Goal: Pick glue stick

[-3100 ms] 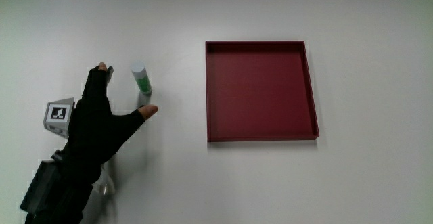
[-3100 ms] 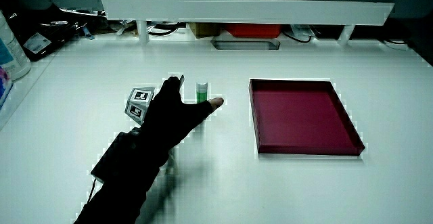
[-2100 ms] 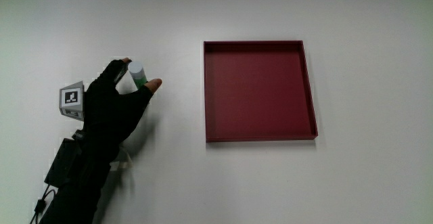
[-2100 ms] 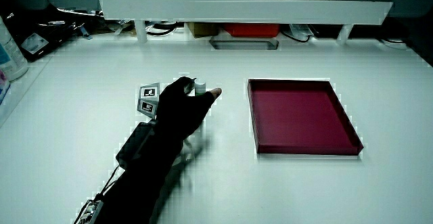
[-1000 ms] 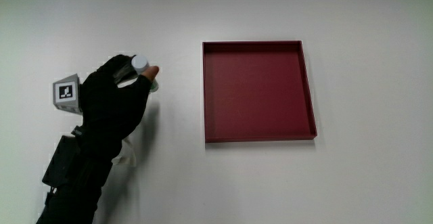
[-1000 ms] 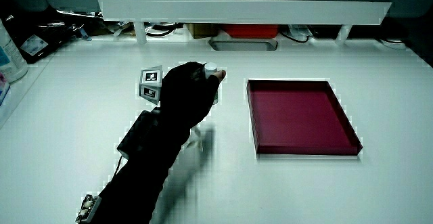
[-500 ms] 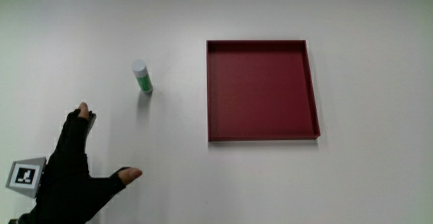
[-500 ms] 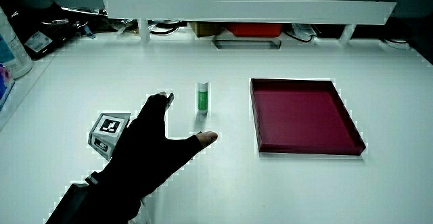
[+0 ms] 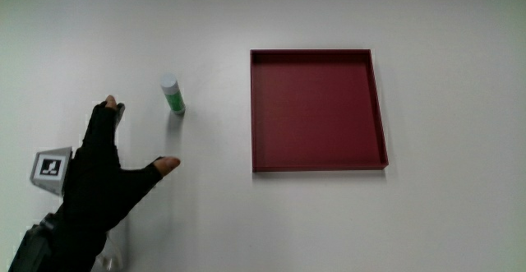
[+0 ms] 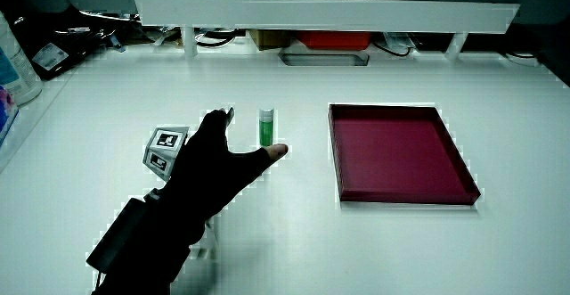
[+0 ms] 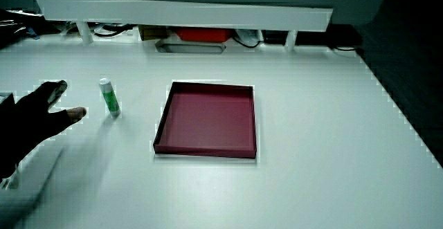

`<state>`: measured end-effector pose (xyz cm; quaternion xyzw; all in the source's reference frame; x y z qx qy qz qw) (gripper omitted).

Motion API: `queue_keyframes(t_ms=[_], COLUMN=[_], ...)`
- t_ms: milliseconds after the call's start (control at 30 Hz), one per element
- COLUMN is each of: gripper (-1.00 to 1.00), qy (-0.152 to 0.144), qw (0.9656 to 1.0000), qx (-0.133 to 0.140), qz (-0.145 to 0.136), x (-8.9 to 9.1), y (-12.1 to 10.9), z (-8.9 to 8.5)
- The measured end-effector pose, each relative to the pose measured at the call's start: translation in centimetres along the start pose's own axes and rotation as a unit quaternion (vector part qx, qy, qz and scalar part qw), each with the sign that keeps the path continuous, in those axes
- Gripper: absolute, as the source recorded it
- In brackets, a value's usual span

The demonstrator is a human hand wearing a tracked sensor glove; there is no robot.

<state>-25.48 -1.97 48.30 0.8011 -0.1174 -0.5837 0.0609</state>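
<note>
A green glue stick (image 9: 173, 94) with a white cap stands upright on the white table (image 9: 205, 223), beside the red tray (image 9: 317, 111). It also shows upright in both side views (image 10: 265, 127) (image 11: 109, 97). The gloved hand (image 9: 103, 173) lies nearer to the person than the glue stick, its fingers spread and holding nothing. In a side view the hand (image 10: 214, 166) has its thumb tip close to the stick's base, not touching. The patterned cube (image 9: 50, 168) sits on the hand's back.
The shallow square red tray (image 10: 401, 153) holds nothing inside. A low white partition (image 10: 325, 12) runs along the table's edge farthest from the person, with cables and a red box under it. Bottles (image 10: 16, 59) stand at the table's corner.
One second ago the hand was shut on the glue stick. Half a second ago the stick stood free and the hand was nearer the person. Now the open hand has moved back toward the stick.
</note>
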Motion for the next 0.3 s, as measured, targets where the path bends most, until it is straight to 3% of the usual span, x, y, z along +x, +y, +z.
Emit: queue_keyframes(t_ms=[133,233,300], gripper=[1.00,1.00,1.00], qy=[-0.012,-0.035,-0.035], qw=[0.9989,0.9962,0.9949], qx=[-0.032,-0.056,-0.072], qz=[-0.033,-0.057,-0.060], x=[2.1,3.6,4.6], y=[0.2,0.1,0.0], z=[-1.6,-3.1,-4.2])
